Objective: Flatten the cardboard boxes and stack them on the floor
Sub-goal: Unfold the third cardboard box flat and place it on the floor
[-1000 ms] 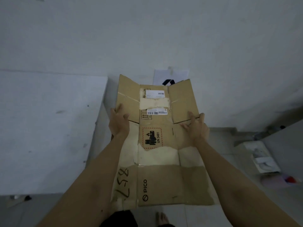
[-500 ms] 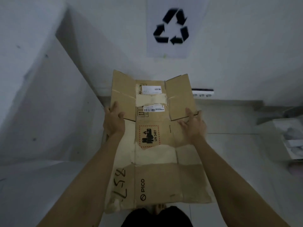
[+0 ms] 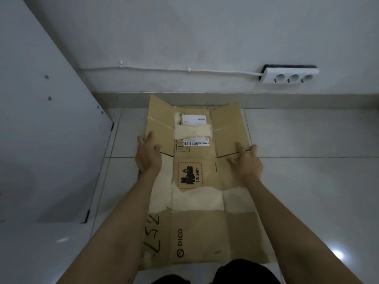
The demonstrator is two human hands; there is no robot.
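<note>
We hold one flattened cardboard box (image 3: 196,181) over the tiled floor (image 3: 307,171), its far flaps reaching toward the foot of the wall (image 3: 205,48) and the near end close to our body; whether it already rests on the tiles or hangs just above them we cannot tell. This box looks fully collapsed, so by our reckoning the flattening is done for it and only the laying down remains; no other boxes or stack show here. Our left hand (image 3: 148,155) grips the left edge, thumb on top and fingers (image 3: 143,141) curled round it. Our right hand (image 3: 245,162) holds the right edge at the flap slit, fingers (image 3: 239,146) spread fairly straight on the face, thumb hooked over the rim.
</note>
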